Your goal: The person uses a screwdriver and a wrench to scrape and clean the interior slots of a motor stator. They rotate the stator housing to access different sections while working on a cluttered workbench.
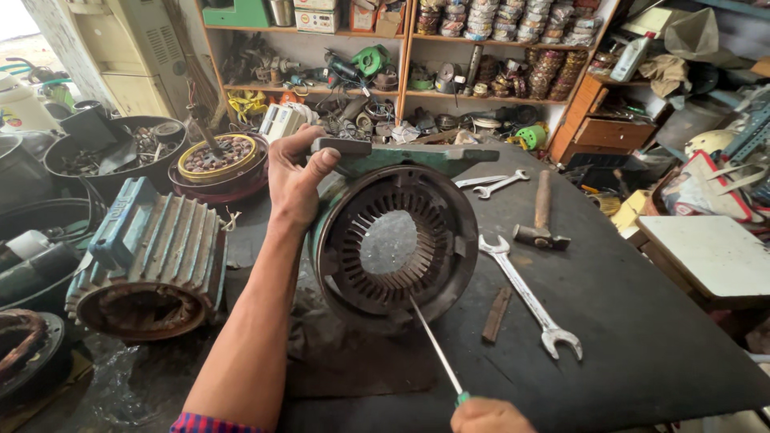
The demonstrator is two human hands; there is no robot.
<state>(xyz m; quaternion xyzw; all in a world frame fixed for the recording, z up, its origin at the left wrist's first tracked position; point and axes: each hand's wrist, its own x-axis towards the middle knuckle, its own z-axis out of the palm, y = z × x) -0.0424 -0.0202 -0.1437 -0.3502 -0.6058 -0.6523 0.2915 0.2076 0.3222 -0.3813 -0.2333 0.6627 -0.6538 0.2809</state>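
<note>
Gripping a screwdriver (437, 346) at the bottom edge, the right hand (489, 417) has its grip closed on the handle, tip touching the stator (393, 240). Stator stands on edge mid-table (642, 337). Left hand (295, 180) clasps its upper left rim, grip closed. Right of stator: spanner (529, 297), then hammer (541, 216). Left: finned motor (148, 261).

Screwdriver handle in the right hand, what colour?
Green; only a sliver of the handle shows above the right hand, in the head view.
</note>
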